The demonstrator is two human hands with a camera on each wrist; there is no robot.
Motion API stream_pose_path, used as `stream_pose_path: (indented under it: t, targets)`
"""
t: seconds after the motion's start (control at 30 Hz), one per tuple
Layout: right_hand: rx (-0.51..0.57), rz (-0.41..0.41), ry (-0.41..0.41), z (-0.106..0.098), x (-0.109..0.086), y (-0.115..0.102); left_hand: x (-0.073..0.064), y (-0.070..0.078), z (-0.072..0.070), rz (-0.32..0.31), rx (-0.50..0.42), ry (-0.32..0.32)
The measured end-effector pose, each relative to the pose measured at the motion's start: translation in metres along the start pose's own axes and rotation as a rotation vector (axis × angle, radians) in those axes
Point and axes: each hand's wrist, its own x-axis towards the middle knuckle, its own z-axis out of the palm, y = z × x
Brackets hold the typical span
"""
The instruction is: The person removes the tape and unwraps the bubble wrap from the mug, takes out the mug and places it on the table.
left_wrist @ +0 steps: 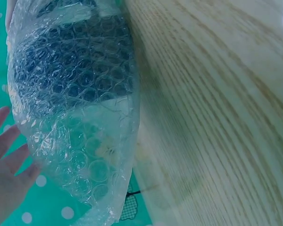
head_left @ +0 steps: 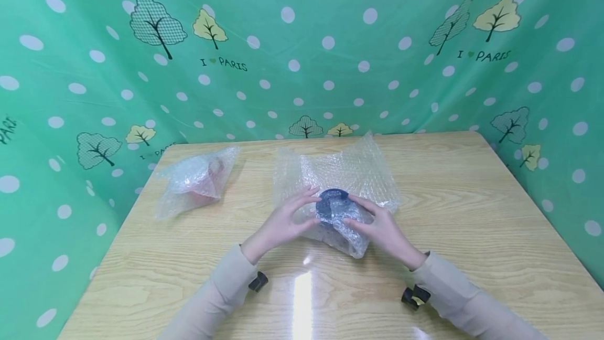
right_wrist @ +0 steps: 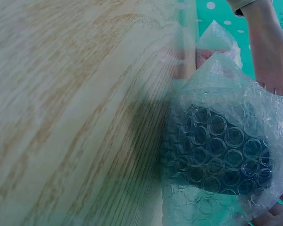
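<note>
A dark blue round object (head_left: 334, 199), its curved rim showing at the top, sits in a sheet of clear bubble wrap (head_left: 351, 237). The wrap covers its front, and the bubbles hide its exact kind. My left hand (head_left: 288, 219) is on its left side, index fingertip and thumb tip by the rim, palm apart from it. In the left wrist view the fingers (left_wrist: 12, 153) are spread and fairly straight beside the wrap. My right hand (head_left: 384, 230) holds the wrap on the other side, index finger at the rim, thumb over the front fold.
A second bubble-wrapped bundle (head_left: 193, 180), with something pinkish red inside, lies at the table's left back. The wrap's loose part (head_left: 330, 169) spreads behind the blue object toward the far edge. A green polka-dot curtain (head_left: 327, 67) surrounds the wooden table (head_left: 472, 214).
</note>
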Motion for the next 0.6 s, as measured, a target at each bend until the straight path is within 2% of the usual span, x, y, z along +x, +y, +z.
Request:
stream_pose_path:
  t: [0.1, 0.27, 0.6]
  targets:
    - [-0.002, -0.002, 0.003, 0.0, 0.0, 0.001, 0.0, -0.001, 0.002, 0.039, 0.047, 0.001]
    - [-0.003, 0.002, 0.006, 0.001, 0.001, 0.001, -0.001, -0.003, 0.007, 0.083, 0.077, 0.006]
    - [-0.019, -0.018, 0.013, 0.002, 0.0, 0.001, -0.002, -0.005, 0.012, 0.12, 0.104, 0.021]
